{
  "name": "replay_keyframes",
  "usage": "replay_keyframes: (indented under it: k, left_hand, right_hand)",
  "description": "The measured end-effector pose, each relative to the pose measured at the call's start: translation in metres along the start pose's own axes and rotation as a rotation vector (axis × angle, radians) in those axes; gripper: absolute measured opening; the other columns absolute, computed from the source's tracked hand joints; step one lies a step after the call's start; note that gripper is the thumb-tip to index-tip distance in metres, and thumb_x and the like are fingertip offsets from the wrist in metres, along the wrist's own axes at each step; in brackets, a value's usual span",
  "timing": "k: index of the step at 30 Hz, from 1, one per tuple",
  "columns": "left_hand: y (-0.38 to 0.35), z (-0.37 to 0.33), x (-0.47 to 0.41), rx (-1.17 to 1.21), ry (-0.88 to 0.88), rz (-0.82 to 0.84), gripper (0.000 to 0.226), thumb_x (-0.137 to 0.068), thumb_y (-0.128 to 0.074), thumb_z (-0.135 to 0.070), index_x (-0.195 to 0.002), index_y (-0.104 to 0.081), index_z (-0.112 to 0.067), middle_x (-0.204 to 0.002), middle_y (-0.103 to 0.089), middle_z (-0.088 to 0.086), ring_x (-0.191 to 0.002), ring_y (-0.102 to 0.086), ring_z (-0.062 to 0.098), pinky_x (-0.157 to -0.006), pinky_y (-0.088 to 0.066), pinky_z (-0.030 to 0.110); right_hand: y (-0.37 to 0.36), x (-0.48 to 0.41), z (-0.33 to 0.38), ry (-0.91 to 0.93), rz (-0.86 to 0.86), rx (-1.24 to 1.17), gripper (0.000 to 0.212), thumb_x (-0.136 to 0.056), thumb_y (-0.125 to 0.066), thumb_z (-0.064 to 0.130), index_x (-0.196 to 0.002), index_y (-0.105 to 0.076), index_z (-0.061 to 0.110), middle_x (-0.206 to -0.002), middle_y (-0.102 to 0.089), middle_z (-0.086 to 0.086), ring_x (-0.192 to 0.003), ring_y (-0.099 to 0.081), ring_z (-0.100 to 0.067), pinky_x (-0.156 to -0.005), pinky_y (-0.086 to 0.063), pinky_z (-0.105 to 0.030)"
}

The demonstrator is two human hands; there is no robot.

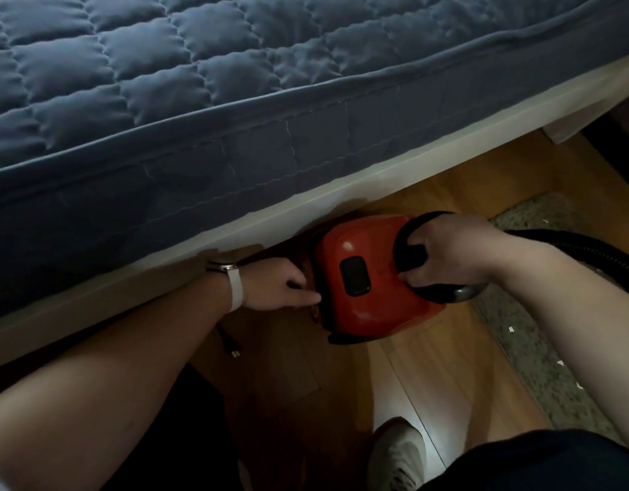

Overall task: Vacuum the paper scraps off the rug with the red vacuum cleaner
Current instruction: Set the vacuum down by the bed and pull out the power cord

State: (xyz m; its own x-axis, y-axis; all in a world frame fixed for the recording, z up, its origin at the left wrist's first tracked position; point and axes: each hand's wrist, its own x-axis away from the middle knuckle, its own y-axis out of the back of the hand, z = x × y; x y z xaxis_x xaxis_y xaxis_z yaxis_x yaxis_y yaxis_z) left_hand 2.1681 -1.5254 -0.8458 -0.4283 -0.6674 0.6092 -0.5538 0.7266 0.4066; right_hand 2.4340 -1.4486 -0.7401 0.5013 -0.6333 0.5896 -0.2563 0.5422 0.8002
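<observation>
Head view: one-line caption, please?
Right hand grips the handle of the red vacuum cleaner beside the bed, left hand at its end; paper scraps lie on the rug.

One red vacuum cleaner (369,278) sits between two hands, the left hand (277,285) and the right hand (451,253). One black hose (589,248) runs off beyond the right hand. One plug (232,347) lies below the left hand. One rug (518,334) lies to the right of the right hand, with four paper scraps (561,363) countable on it. There is one wristband (235,288) behind the left hand, one shoe (398,458) and one bed (199,101).
</observation>
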Motion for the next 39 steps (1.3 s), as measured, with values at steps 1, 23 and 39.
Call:
replay_keyframes:
  k: [1,23,39]
  left_hand:
    - [-0.003,0.001,0.0,0.007,-0.002,0.037,0.036,-0.094,-0.056,-0.047,-0.072,-0.068,-0.022,-0.055,-0.059,-0.015,-0.053,-0.054,-0.003,-0.059,-0.043,0.017]
    - [-0.004,0.042,-0.029,0.149,0.393,-0.322,0.037,-0.101,-0.045,-0.037,-0.095,-0.067,-0.008,-0.091,-0.063,0.009,-0.083,-0.06,0.024,-0.08,-0.047,0.032]
    - [0.012,0.003,0.002,0.202,0.088,0.247,0.023,-0.092,-0.062,-0.035,-0.084,-0.074,-0.017,-0.058,-0.053,-0.01,-0.055,-0.046,0.005,-0.057,-0.037,0.023]
  right_hand:
    - [0.0,-0.001,-0.003,-0.019,-0.018,0.022,0.031,-0.081,-0.057,0.063,-0.083,-0.063,0.033,-0.082,-0.062,0.015,-0.077,-0.058,-0.007,-0.068,-0.054,-0.027]
    - [0.002,0.007,-0.006,-0.118,-0.028,-0.028,0.028,-0.076,-0.063,0.062,-0.078,-0.063,0.035,-0.08,-0.062,0.014,-0.074,-0.058,-0.005,-0.066,-0.053,-0.028]
    - [0.006,-0.003,0.0,-0.185,0.003,0.011,0.033,-0.082,-0.061,0.061,-0.093,-0.064,0.031,-0.083,-0.06,0.012,-0.075,-0.055,-0.006,-0.066,-0.052,-0.028]
